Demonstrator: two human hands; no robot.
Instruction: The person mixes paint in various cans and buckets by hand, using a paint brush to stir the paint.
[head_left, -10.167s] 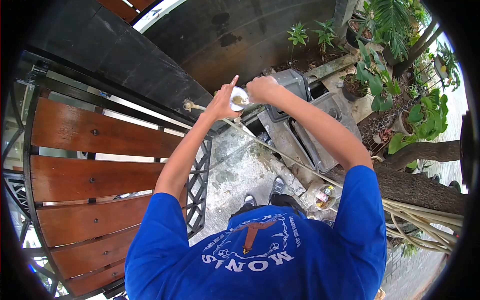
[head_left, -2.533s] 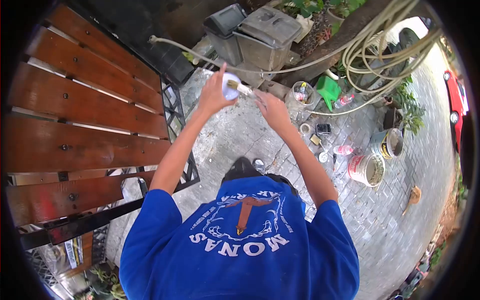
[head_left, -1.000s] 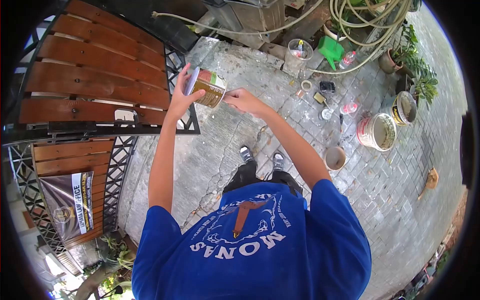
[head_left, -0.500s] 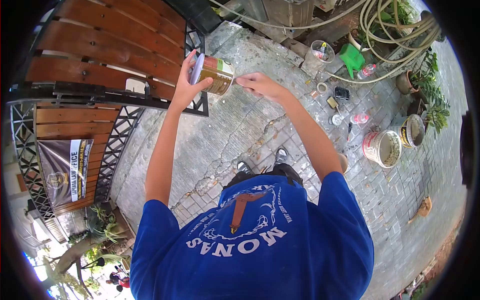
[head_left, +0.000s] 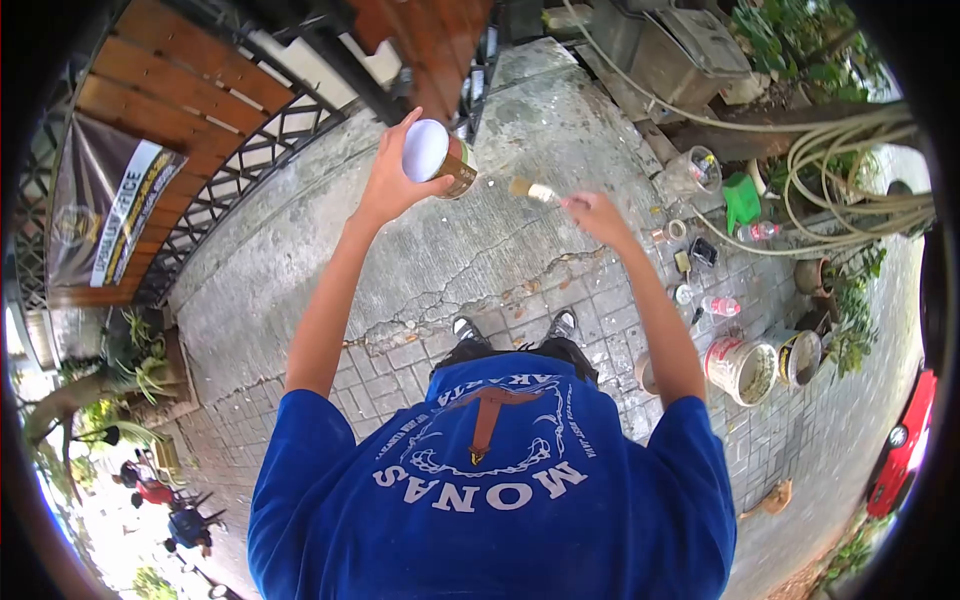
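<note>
My left hand (head_left: 388, 185) is wrapped around a tin can (head_left: 458, 170) with a brown and green label. The can is tipped on its side, its pale round end toward me; its far end is turned out of sight. To the right of the can, my right hand (head_left: 596, 214) grips a paintbrush (head_left: 541, 192) by its handle. The brush's tan bristles point left toward the can, with a gap between them.
A wooden-slatted gate (head_left: 190, 75) with a banner (head_left: 105, 215) stands at left. On the paving at right are buckets (head_left: 738, 368), a clear tub (head_left: 697, 172), a green plastic container (head_left: 741, 199) and bottles (head_left: 721, 306). A hose (head_left: 850, 165) lies coiled above them. A cat-like orange shape (head_left: 775, 497) is at lower right.
My right hand has moved right, away from the can, and the brush's bristles now show. The can has turned so its pale end faces me more. My view has swung left.
</note>
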